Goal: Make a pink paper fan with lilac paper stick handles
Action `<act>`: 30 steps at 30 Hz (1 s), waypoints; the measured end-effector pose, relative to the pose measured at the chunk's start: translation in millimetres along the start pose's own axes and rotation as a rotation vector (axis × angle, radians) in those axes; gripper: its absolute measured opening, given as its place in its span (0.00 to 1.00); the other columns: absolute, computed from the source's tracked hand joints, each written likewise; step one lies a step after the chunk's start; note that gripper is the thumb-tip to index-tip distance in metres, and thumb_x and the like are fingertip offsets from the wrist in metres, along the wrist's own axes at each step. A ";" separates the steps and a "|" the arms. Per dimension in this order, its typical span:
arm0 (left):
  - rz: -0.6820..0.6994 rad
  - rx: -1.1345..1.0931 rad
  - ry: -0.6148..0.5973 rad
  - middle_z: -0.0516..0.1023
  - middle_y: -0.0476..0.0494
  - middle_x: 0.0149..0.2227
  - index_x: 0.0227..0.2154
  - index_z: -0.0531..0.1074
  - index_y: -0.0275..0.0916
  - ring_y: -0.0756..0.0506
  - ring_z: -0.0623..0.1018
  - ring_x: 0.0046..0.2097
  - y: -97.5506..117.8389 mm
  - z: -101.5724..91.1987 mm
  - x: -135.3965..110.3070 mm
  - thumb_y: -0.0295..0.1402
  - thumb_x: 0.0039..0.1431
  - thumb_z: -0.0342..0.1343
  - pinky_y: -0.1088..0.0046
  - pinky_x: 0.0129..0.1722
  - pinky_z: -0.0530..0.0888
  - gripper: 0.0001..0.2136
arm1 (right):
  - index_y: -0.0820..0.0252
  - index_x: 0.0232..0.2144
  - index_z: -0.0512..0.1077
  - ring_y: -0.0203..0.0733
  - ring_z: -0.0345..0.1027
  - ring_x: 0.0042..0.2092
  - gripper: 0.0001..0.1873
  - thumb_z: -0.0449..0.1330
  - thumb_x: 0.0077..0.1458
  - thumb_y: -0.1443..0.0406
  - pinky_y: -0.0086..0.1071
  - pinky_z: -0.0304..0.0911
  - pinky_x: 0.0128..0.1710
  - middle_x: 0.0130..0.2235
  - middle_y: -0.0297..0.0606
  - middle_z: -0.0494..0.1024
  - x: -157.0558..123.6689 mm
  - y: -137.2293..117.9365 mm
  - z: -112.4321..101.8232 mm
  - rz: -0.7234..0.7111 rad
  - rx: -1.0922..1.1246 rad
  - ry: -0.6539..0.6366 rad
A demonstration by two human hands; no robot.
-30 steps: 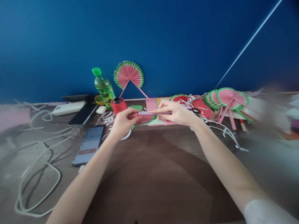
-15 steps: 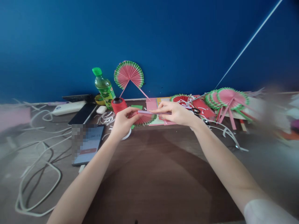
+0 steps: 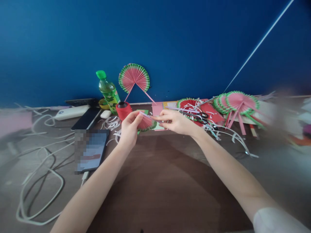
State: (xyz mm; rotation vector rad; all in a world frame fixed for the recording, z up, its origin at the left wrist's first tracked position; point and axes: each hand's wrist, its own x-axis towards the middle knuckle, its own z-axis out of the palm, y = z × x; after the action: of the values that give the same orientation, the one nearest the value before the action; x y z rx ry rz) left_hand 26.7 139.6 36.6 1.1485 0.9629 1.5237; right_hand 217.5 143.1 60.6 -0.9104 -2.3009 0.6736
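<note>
A pleated paper fan [image 3: 147,123], pink with a green rim, hangs between my hands with its folds spread downward. A pale strip [image 3: 145,115] runs along its top edge. My left hand [image 3: 130,126] pinches the fan's left end between thumb and fingers. At the other end, my right hand [image 3: 173,121] has its fingers closed on the fan's right edge; the fingertips partly hide the contact. Just behind my left hand stands a red spool of thread [image 3: 123,111]. Scissors [image 3: 202,117] lie to the right of my right hand among paper strips.
A finished-looking pleated fan [image 3: 134,77] leans on the blue wall beside a green-capped bottle [image 3: 108,92]. More fans [image 3: 239,101] are stacked at the right. A phone [image 3: 93,152], white cables [image 3: 60,181] and a power bank [image 3: 72,112] occupy the left of the table [image 3: 167,181].
My right hand has shifted slightly left and down, and my left hand a little right. The strip, level before, now slopes down to the right.
</note>
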 end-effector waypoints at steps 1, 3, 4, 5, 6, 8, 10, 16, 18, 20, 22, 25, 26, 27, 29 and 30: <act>0.003 -0.046 0.002 0.76 0.49 0.30 0.32 0.72 0.38 0.51 0.75 0.33 -1.6 1.3 -0.7 0.38 0.46 0.61 0.75 0.36 0.72 0.12 | 0.53 0.49 0.71 0.32 0.59 0.30 0.19 0.54 0.56 0.68 0.29 0.58 0.32 0.33 0.34 0.66 0.9 -0.2 4.0 -0.015 -0.020 0.014; 0.011 -0.125 0.007 0.76 0.50 0.31 0.30 0.70 0.38 0.52 0.75 0.34 -4.6 3.8 -2.4 0.38 0.47 0.60 0.76 0.36 0.71 0.10 | 0.55 0.50 0.71 0.34 0.61 0.32 0.18 0.54 0.56 0.68 0.29 0.59 0.35 0.33 0.35 0.67 2.7 -0.8 13.8 -0.051 -0.051 0.040; 0.010 -0.161 0.012 0.76 0.49 0.32 0.29 0.70 0.39 0.52 0.75 0.35 -6.1 5.0 -3.2 0.38 0.48 0.59 0.77 0.37 0.71 0.09 | 0.56 0.50 0.70 0.34 0.62 0.33 0.18 0.53 0.57 0.69 0.30 0.60 0.36 0.34 0.36 0.68 3.6 -1.2 19.5 -0.071 -0.062 0.052; 0.003 -0.195 0.024 0.76 0.49 0.33 0.29 0.69 0.39 0.52 0.75 0.36 -7.6 6.2 -3.9 0.38 0.49 0.58 0.76 0.37 0.71 0.09 | 0.57 0.50 0.70 0.35 0.62 0.34 0.19 0.53 0.57 0.69 0.31 0.61 0.37 0.36 0.37 0.69 4.2 -1.9 25.7 -0.091 -0.076 0.059; -0.017 -0.228 0.043 0.76 0.49 0.33 0.28 0.68 0.39 0.51 0.75 0.37 -9.1 7.1 -4.3 0.39 0.50 0.57 0.76 0.37 0.71 0.09 | 0.58 0.51 0.69 0.36 0.63 0.35 0.19 0.53 0.57 0.70 0.32 0.61 0.39 0.37 0.39 0.70 4.7 -2.9 32.1 -0.107 -0.097 0.064; -0.079 -0.273 0.091 0.77 0.49 0.31 0.29 0.66 0.40 0.50 0.76 0.37 -11.7 8.5 -4.5 0.39 0.51 0.55 0.74 0.36 0.71 0.08 | 0.61 0.52 0.67 0.38 0.64 0.37 0.21 0.51 0.57 0.72 0.33 0.62 0.39 0.39 0.41 0.71 4.8 -6.7 45.1 -0.112 -0.155 0.062; -0.142 -0.283 0.139 0.76 0.49 0.27 0.29 0.65 0.39 0.49 0.77 0.34 -12.6 9.1 -3.9 0.37 0.53 0.53 0.74 0.35 0.71 0.07 | 0.63 0.54 0.65 0.39 0.65 0.36 0.22 0.50 0.57 0.71 0.33 0.63 0.37 0.40 0.43 0.71 3.9 -13.2 56.7 -0.081 -0.238 0.048; -0.201 -0.281 0.150 0.75 0.48 0.24 0.29 0.69 0.35 0.51 0.76 0.29 -5.3 9.0 -3.0 0.31 0.57 0.47 0.76 0.34 0.70 0.08 | 0.68 0.58 0.59 0.41 0.68 0.35 0.24 0.45 0.61 0.67 0.32 0.64 0.30 0.39 0.46 0.73 -1.8 -32.3 80.3 -0.012 -0.475 0.106; -0.213 -0.283 0.160 0.75 0.49 0.23 0.27 0.69 0.35 0.51 0.76 0.28 -3.5 9.4 -3.3 0.29 0.56 0.47 0.76 0.33 0.70 0.07 | 0.69 0.58 0.59 0.41 0.68 0.34 0.23 0.42 0.62 0.67 0.31 0.63 0.29 0.38 0.46 0.74 -3.6 -34.2 87.0 -0.011 -0.526 0.136; -0.231 -0.293 0.172 0.74 0.49 0.22 0.26 0.69 0.35 0.51 0.76 0.27 -3.1 9.9 -3.6 0.28 0.56 0.47 0.76 0.33 0.70 0.07 | 0.72 0.57 0.60 0.41 0.69 0.34 0.24 0.40 0.63 0.67 0.31 0.63 0.28 0.37 0.46 0.74 -5.2 -34.6 94.4 -0.011 -0.563 0.166; -0.259 -0.317 0.186 0.74 0.49 0.21 0.25 0.68 0.36 0.51 0.76 0.26 -3.5 10.2 -3.5 0.28 0.56 0.46 0.76 0.33 0.70 0.08 | 0.73 0.57 0.59 0.41 0.69 0.35 0.24 0.39 0.63 0.67 0.32 0.64 0.29 0.38 0.48 0.75 -6.8 -34.8 102.1 -0.003 -0.585 0.188; -0.328 -0.368 0.217 0.73 0.50 0.19 0.24 0.67 0.36 0.52 0.75 0.25 -4.2 10.8 -2.6 0.27 0.57 0.44 0.76 0.33 0.70 0.09 | 0.73 0.58 0.57 0.41 0.70 0.36 0.25 0.39 0.62 0.68 0.33 0.65 0.30 0.44 0.50 0.74 -8.9 -35.3 111.4 0.010 -0.595 0.194; -0.351 -0.382 0.228 0.73 0.50 0.18 0.24 0.67 0.36 0.52 0.75 0.24 -4.4 11.1 -2.2 0.26 0.57 0.44 0.76 0.33 0.70 0.10 | 0.73 0.59 0.56 0.41 0.70 0.36 0.25 0.39 0.62 0.69 0.33 0.66 0.30 0.46 0.51 0.73 -9.3 -35.4 113.2 0.014 -0.593 0.189; -0.369 -0.390 0.236 0.72 0.50 0.18 0.23 0.66 0.36 0.52 0.75 0.24 -4.4 11.3 -1.7 0.26 0.57 0.43 0.76 0.33 0.70 0.10 | 0.73 0.59 0.55 0.41 0.70 0.36 0.25 0.39 0.61 0.69 0.34 0.66 0.31 0.47 0.51 0.73 -9.6 -35.4 114.3 0.019 -0.589 0.182; -0.385 -0.388 0.248 0.73 0.50 0.18 0.22 0.66 0.36 0.52 0.74 0.23 -4.5 11.6 -0.8 0.27 0.58 0.42 0.76 0.33 0.71 0.11 | 0.73 0.60 0.55 0.41 0.70 0.36 0.26 0.39 0.61 0.68 0.34 0.66 0.31 0.48 0.51 0.72 -9.5 -35.3 114.3 0.031 -0.578 0.171; -0.386 -0.383 0.251 0.73 0.49 0.18 0.22 0.66 0.36 0.52 0.75 0.24 -4.5 11.6 -0.5 0.27 0.59 0.42 0.76 0.33 0.71 0.12 | 0.72 0.59 0.55 0.41 0.70 0.35 0.26 0.39 0.61 0.68 0.34 0.66 0.30 0.47 0.50 0.73 -9.2 -35.3 113.3 0.034 -0.567 0.169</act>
State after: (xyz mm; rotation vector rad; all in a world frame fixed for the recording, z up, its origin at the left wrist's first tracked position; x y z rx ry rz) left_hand 39.0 140.6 35.0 0.4761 0.9393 1.4685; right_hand 132.6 86.6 -0.8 -1.2020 -2.3584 -0.0632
